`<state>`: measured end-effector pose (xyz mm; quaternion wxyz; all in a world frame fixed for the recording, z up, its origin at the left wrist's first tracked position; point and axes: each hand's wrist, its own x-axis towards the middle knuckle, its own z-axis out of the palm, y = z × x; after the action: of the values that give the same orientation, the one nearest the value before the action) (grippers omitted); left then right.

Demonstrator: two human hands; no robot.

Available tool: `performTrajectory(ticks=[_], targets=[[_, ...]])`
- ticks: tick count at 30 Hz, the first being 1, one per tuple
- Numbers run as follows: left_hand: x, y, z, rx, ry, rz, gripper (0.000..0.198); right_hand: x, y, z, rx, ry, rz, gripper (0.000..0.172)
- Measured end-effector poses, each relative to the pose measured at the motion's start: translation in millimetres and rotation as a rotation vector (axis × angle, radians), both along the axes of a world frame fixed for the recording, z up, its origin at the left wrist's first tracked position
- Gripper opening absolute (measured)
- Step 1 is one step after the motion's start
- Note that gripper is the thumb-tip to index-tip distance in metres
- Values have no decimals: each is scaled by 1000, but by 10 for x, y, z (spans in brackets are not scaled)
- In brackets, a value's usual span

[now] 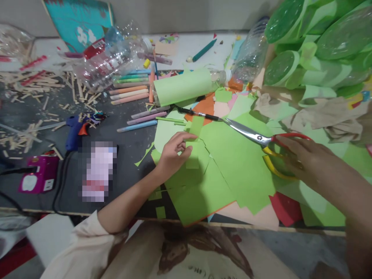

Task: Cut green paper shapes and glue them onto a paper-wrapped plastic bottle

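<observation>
My right hand [305,159] grips the red and yellow handles of a pair of scissors [247,133]. Its silver blades are together and point left, the tip beside a black pen [200,114]. Over the green paper sheets [241,159], my left hand [176,155] has its index finger stretched out and its thumb apart, the other fingers curled. The index fingertip is at a light green paper strip [196,145], and nothing shows held in that hand. Narrow green paper slivers [171,120] lie above it. Cut lines run across the green sheet below.
Behind the papers lies a bottle wrapped in green paper [183,87]. Green-bottomed bottles [281,68] are stacked at right near crumpled brown paper [328,116]. To the left are a blue glue gun [72,133], a blurred phone [99,170], a purple box [39,174] and scattered sticks [29,85].
</observation>
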<state>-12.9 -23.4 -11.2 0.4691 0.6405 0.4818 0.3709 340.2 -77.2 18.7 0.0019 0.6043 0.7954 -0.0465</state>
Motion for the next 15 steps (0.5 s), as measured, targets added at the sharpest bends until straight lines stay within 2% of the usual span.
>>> performTrajectory(ticks=[4, 7, 10, 13, 15], targets=[[3, -2, 12, -6, -32, -36, 29, 64, 13, -152, -2, 14, 15, 52], [1, -6, 30, -65, -41, -51, 34, 22, 81, -180, -2, 4, 26, 55], [-3, -8, 46, -102, -30, -54, 37, -9, 152, -105, 29, 32, 31, 49], [-8, -8, 60, -128, -48, -69, 37, -60, 173, 53, 118, 20, -7, 34], [-12, -11, 69, -144, -75, -84, 35, -121, 152, 153, 148, 18, -23, 31]])
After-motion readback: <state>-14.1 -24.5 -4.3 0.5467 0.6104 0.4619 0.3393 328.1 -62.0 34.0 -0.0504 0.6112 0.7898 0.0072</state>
